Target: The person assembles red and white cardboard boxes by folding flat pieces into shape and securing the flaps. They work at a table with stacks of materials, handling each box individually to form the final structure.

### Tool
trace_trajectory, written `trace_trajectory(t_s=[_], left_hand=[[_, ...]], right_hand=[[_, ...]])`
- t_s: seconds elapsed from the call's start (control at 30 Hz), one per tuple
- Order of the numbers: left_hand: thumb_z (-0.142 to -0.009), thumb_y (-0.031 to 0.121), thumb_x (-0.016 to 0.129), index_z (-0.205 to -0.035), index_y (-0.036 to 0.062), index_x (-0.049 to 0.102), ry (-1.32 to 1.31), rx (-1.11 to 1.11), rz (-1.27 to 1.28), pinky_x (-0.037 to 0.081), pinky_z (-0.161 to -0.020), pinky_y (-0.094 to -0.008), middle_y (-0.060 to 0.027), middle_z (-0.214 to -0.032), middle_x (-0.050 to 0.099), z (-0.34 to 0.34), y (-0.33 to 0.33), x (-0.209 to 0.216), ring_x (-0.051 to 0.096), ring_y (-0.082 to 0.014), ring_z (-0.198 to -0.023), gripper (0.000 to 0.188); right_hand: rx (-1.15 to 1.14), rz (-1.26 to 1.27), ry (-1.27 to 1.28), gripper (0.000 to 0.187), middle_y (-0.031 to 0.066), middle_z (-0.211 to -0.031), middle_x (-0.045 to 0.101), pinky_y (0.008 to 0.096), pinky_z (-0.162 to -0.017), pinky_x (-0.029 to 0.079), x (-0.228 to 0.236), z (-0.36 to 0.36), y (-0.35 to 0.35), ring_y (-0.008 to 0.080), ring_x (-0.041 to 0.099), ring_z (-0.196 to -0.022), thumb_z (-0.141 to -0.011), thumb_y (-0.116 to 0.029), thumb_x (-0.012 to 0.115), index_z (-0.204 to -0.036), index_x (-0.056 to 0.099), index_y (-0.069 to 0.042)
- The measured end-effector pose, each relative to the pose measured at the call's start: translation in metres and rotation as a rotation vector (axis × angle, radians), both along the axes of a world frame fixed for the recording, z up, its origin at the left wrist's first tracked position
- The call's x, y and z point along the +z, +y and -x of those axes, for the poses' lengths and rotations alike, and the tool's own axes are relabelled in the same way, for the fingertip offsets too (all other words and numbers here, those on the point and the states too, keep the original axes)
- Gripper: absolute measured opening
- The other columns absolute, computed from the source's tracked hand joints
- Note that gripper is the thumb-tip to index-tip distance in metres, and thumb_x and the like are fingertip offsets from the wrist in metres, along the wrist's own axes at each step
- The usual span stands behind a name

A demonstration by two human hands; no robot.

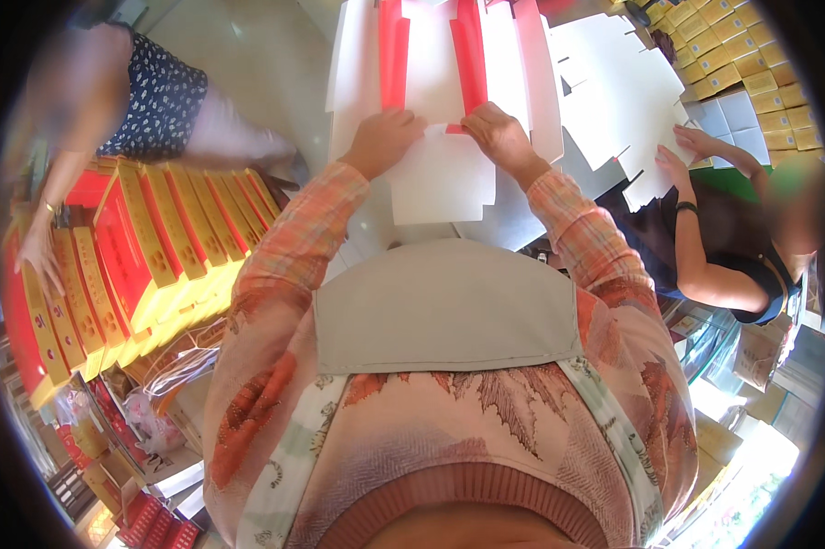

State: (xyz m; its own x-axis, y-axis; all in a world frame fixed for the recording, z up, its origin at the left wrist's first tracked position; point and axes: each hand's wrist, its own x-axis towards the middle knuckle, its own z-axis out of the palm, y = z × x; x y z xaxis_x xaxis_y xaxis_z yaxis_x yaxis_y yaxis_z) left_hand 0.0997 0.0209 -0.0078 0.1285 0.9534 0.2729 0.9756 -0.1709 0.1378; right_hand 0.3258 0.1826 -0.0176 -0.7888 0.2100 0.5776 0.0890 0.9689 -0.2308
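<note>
A white cardboard box blank (pixel 440 188) lies in front of me, partly folded, with two red folded side strips, the left strip (pixel 393 59) and the right strip (pixel 470 59), standing up along it. My left hand (pixel 382 142) is closed on the near end of the left strip. With its fingers bent, my right hand (pixel 502 137) grips the near end of the right strip. A small red tab (pixel 455 130) shows beside its fingertips. The white front panel of the blank extends toward me, past both hands. My fingertips are partly hidden by the hands themselves.
On the right a co-worker's hands (pixel 684 154) rest by a pile of white cardboard blanks (pixel 605 96). Many small yellow boxes (pixel 751 78) are stacked beyond. At left, another person's hand (pixel 40 256) touches stacked red-and-yellow boxes (pixel 147 238).
</note>
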Motion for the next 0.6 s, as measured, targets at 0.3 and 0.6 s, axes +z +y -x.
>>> trace_trajectory(t_s=[0.3,0.6], left_hand=[[-0.105,0.018,0.055,-0.143,0.0095,0.062,-0.742,0.222,0.474,0.048,-0.112,-0.0374,-0.0140,-0.138,0.067,0.006,-0.019,0.042,0.063,-0.0319,-0.127,0.039],[-0.087,0.007,0.078,-0.157,0.0043,0.047,-0.090,-0.206,0.227,0.038,-0.124,-0.0440,-0.0150,-0.165,0.042,0.024,-0.057,0.050,0.035,-0.0341,-0.156,0.077]], right_hand=[[0.033,-0.051,-0.071,0.020,0.0074,-0.084,0.067,0.0368,-0.077,0.062,0.007,0.001,0.000,0.0259,0.069,-0.087,-0.082,0.005,0.068,-0.099,0.068,-0.006],[0.026,-0.005,-0.095,0.023,0.0092,-0.087,0.067,0.0384,-0.083,0.061,0.012,0.008,-0.013,0.0277,0.068,-0.092,-0.084,0.003,0.068,-0.105,0.068,-0.005]])
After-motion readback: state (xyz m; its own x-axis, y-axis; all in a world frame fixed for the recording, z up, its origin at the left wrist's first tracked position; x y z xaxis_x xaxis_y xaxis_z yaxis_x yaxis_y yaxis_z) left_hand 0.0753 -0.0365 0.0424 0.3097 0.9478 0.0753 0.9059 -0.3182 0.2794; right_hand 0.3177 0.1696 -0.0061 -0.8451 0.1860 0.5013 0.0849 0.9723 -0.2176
